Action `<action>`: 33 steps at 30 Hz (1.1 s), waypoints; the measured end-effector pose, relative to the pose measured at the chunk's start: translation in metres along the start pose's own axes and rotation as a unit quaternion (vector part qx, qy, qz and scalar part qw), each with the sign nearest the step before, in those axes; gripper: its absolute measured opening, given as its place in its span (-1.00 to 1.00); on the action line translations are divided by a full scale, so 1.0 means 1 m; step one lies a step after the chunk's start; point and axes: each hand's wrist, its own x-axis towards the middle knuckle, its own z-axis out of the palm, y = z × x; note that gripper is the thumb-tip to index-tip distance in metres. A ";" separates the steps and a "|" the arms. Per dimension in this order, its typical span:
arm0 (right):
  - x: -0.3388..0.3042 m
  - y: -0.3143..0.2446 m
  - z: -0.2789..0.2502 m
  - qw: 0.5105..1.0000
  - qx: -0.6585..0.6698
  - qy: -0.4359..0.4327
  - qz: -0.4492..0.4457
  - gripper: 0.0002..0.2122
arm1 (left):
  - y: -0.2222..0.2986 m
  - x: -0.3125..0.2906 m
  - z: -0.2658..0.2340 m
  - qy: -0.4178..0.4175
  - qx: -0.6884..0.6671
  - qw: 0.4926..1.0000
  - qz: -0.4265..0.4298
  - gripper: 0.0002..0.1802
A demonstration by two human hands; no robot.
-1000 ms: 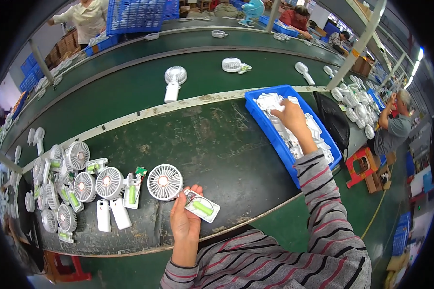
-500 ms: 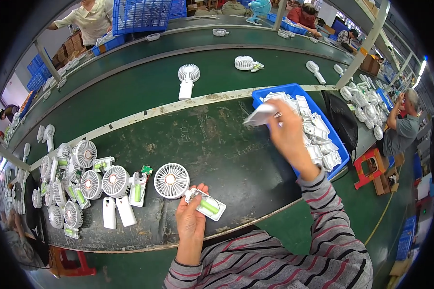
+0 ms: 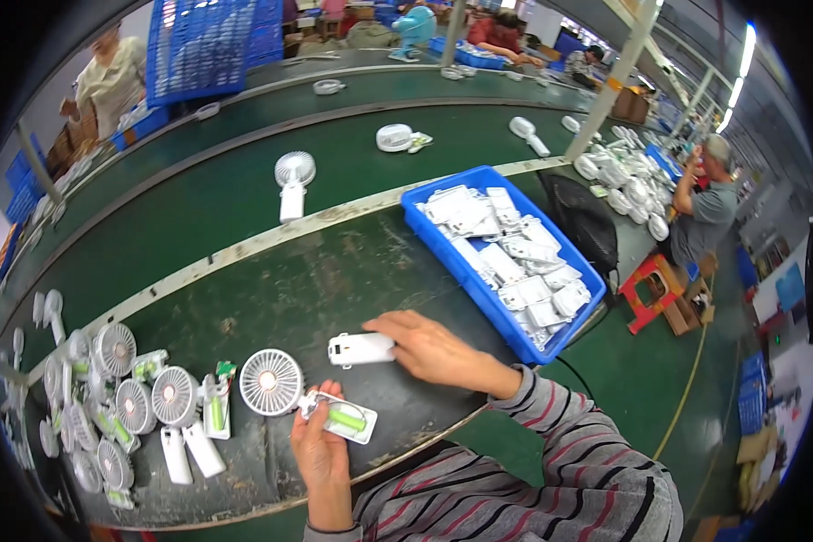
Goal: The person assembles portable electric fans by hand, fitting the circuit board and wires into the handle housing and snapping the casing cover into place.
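Note:
My left hand (image 3: 322, 452) grips a small white handheld fan (image 3: 272, 382) at its neck. The fan's handle lies open, baring a green battery (image 3: 346, 419) and some wiring. Just above that handle, my right hand (image 3: 430, 348) holds a white plastic handle cover (image 3: 361, 350) by its right end, fingers over the edge. Cover and fan are apart. To the right stands a blue bin (image 3: 469, 264) filled with similar white handle parts.
Several fans with bared batteries crowd the bench's left end (image 3: 134, 406). Two white covers (image 3: 175, 455) lie beside them. A black bag (image 3: 580, 217) rests right of the bin. Beyond, a green conveyor (image 3: 217, 203) carries spaced fans; co-workers sit farther off.
My right hand has come left from over the blue bin with the white cover, down beside the fan. The left hand still grips the fan. The whole view has shifted.

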 end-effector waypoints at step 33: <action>-0.013 -0.075 0.029 0.999 -0.007 -0.002 -0.050 -0.54 | -0.019 0.003 0.019 -0.015 -0.028 0.999 0.009 -0.56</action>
